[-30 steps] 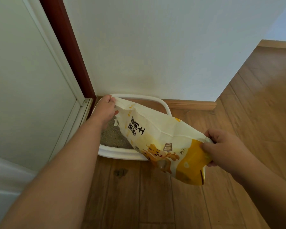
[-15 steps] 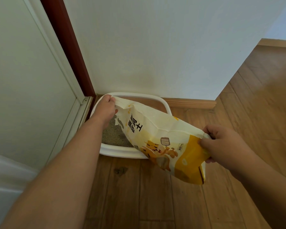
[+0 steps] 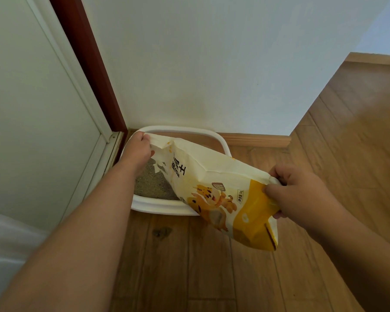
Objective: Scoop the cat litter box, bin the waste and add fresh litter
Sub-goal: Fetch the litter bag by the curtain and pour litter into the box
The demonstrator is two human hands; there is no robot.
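The left hand (image 3: 137, 147) pinches the bag (image 3: 214, 190) mouth low over the box (image 3: 164, 208) beneath it, while the right hand (image 3: 297, 194) grips the bottom higher, tilting it so litter (image 3: 151, 185) can pour.

A single head-worn, wide-angle camera looks forward and steeply down from above. Both forearms enter from 6 o'clock, close to the lens. The wall corner sits at 12 o'clock, wooden floor (image 3: 167, 266) fills the lower frame.
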